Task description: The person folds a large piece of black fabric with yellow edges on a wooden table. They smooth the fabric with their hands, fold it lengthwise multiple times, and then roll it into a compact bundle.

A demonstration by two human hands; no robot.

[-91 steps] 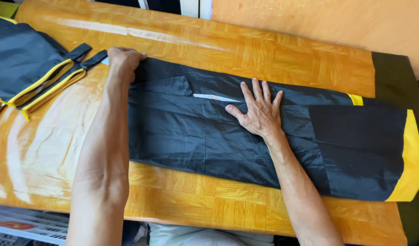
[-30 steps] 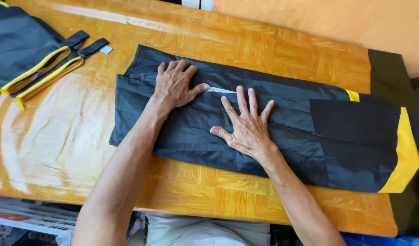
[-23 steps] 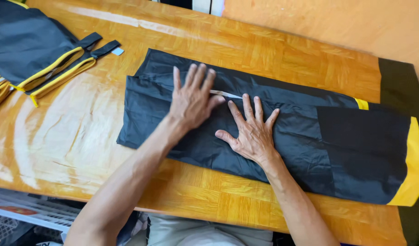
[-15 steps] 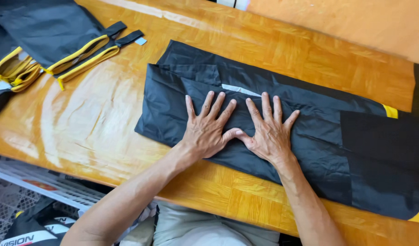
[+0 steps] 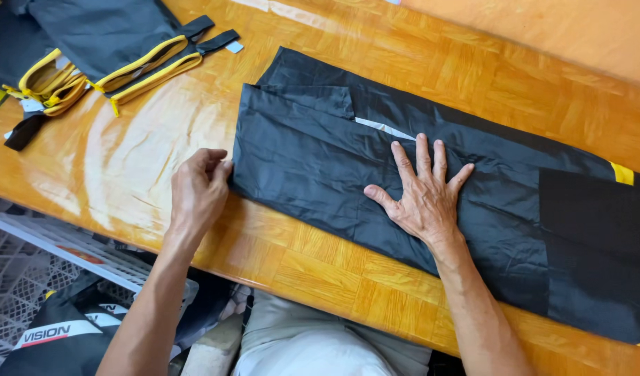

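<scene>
A long black fabric piece (image 5: pixel 313 146) with a yellow band at its far right end lies folded flat across the wooden table (image 5: pixel 146 160). My right hand (image 5: pixel 421 191) presses flat on its middle, fingers spread. My left hand (image 5: pixel 198 188) rests at the fabric's near left corner, fingers curled against the edge; whether it pinches the cloth I cannot tell.
Another black piece with yellow trim and black straps (image 5: pixel 125 42) lies at the table's far left, with yellow-edged straps (image 5: pixel 48 83) beside it. A white wire rack (image 5: pixel 27 278) and a dark bag (image 5: pixel 62 334) sit below the table's near edge.
My left hand slid off the middle of the fabric to its near left corner. My right hand stayed pressed on the cloth. The view shifted so the fabric sits further right.
</scene>
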